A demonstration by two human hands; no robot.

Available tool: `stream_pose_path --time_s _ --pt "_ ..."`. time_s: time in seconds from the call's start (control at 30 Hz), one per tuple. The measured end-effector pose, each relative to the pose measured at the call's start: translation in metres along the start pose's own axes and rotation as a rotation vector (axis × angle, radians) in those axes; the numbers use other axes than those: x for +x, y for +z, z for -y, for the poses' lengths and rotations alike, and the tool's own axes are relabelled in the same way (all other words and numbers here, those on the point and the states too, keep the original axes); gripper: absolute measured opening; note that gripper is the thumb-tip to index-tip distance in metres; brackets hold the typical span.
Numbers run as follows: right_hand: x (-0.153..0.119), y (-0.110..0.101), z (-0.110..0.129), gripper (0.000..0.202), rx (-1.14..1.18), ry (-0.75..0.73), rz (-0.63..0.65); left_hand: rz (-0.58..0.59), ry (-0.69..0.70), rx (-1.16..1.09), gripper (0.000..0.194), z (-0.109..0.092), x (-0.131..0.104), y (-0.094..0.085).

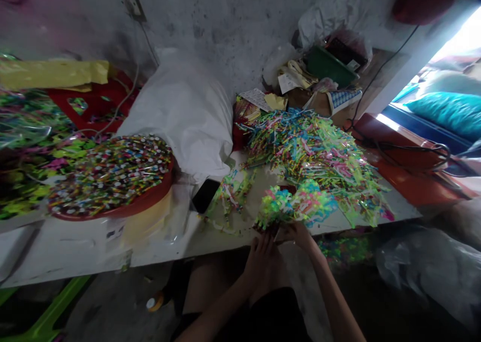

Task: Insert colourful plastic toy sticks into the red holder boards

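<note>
Forearms stretched to bench. Strand pile heaped toward bench's right; bright bundle set at bench's front edge, touched at base by left hand and right hand, grips hard to tell. Base best steadied low, tops left uncrushed.

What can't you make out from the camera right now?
All in the head view:
Fingertips of the left hand and right hand: dark, blurred near the bright bundle.
White sack: contents hidden by its material.
Phone: screen too dark.
Turquoise bag: cut off by the right edge.
</note>
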State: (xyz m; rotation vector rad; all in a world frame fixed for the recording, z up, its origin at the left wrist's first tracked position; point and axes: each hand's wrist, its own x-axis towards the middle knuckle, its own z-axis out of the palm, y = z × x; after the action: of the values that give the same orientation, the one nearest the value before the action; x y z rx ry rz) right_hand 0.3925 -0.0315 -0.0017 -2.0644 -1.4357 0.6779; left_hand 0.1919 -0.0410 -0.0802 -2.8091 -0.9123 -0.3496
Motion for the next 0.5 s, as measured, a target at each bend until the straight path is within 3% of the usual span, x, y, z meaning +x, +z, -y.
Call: stream_pose_path --time_s 0.1,0.5 --pt "0.007 -0.007 0.002 0.022 0.048 -0.003 0.084 -0.010 -0.008 0.001 0.061 -0.001 0.000 0.002" --pt "-0.006 0.003 -0.003 0.032 0.216 0.070 0.051 -0.023 -0.003 0.023 0.057 0.001 0.001 -0.003"
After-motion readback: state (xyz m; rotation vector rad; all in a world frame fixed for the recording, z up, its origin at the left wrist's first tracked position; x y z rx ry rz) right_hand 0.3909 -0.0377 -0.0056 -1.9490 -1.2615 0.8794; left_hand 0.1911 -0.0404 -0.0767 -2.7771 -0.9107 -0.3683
